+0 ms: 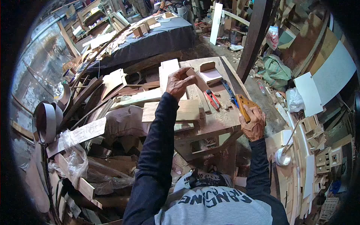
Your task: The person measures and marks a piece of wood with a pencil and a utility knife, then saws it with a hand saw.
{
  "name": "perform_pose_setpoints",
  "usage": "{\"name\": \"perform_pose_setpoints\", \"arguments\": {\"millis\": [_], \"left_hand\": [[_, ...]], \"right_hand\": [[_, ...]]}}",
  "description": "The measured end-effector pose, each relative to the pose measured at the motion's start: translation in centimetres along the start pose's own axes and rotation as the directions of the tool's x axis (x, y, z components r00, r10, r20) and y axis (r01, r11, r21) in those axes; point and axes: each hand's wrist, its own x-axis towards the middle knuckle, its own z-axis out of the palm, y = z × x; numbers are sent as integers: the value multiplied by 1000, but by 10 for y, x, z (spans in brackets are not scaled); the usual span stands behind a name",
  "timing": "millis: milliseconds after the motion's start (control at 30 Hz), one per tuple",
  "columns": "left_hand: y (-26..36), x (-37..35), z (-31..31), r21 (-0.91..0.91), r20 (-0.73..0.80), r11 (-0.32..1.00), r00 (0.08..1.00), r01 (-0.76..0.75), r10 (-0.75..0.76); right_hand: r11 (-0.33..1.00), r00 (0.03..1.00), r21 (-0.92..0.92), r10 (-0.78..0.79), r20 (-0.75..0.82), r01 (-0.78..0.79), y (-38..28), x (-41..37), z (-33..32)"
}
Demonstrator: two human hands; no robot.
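Note:
My left hand [181,83] is closed on a narrow wooden strip [195,79] above the workbench, thumb and fingers pinching its near end. My right hand [254,123] wraps round an orange-yellow wooden handle [245,103] with dark spots, at the bench's right edge. A blue and black bar [228,91] runs from beside that handle towards the far side. Between the hands lies a red and black hand tool [212,99]. Beyond it sits a small wooden piece with a raised back [210,74]. A light board [170,110] lies under my left forearm.
The workbench [223,125] carries shavings and small offcuts. A dark post [255,39] rises past its right corner. Planks and plastic wrap [73,144] crowd the left. At the right are stacked strips and a white container [282,156] with a stick. A dark-covered table [161,39] stands behind.

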Motion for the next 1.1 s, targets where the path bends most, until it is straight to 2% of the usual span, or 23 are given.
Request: {"name": "perform_pose_setpoints", "arguments": {"millis": [67,167,200,233,267,367,433,500,533,633,667,700,733,767,800,833,900,933,1033,1067,1100], "left_hand": [[10,-18,8,-43,-5,999,1000,-6,6],[18,-39,25,-214,8,977,1000,14,-13],[20,-46,30,-189,11,982,1000,8,-6],[16,-51,34,-223,45,974,998,-36,47],[13,-58,40,-257,55,966,998,-23,38],[7,-75,54,-267,118,964,992,-10,43],[11,-86,59,-220,175,973,984,68,-30],[6,-93,61,-260,179,964,984,59,-12],[5,-95,59,-283,204,957,979,68,-10],[2,-100,56,-358,248,928,969,99,-8],[1,-101,56,-384,260,917,966,113,-10],[0,-103,55,-408,271,904,962,125,-11],[-3,-104,50,-354,310,915,947,194,-81],[-5,-106,55,-361,278,917,958,172,-70],[-1,-109,69,-368,249,917,967,152,-60],[0,-112,80,-374,223,918,973,134,-51],[-4,-123,92,-432,296,883,954,183,-53],[0,-130,100,-448,309,870,949,207,-66],[-9,-146,115,-443,367,863,927,243,-73],[-14,-149,117,-433,387,867,920,245,-67],[-15,-151,119,-420,409,859,906,293,-109]], "right_hand": [[1000,998,-22,-7,-59,6,-12,1,-6],[978,974,185,-55,-218,97,-28,9,-14],[946,974,303,-42,-225,111,-41,13,-18],[902,973,415,-26,-229,122,-58,17,-23],[844,972,520,-8,-234,133,-71,20,-23],[511,999,859,46,3,-26,-94,26,-14],[463,991,876,79,112,-136,-102,22,-11],[412,970,878,99,222,-243,-108,18,-9],[285,936,892,129,327,-351,-107,13,-6],[-111,880,919,264,395,-380,-124,4,-10],[-267,784,787,146,603,-555,-124,1,-28],[-237,787,791,137,601,-563,-121,-5,-29],[-207,790,795,127,600,-571,-118,-13,-29],[-177,791,797,120,599,-577,-116,-20,-28],[-205,849,854,144,509,-478,-113,-28,-20],[-145,859,891,239,453,-430,-116,-31,-23],[-8,855,939,412,315,-343,-124,-35,-28],[-10,844,956,467,265,-294,-124,-38,-29],[155,786,946,603,136,-283,-129,-47,-34],[249,792,934,609,54,-255,-129,-52,-32],[283,786,921,617,39,-268,-130,-56,-33]]}}
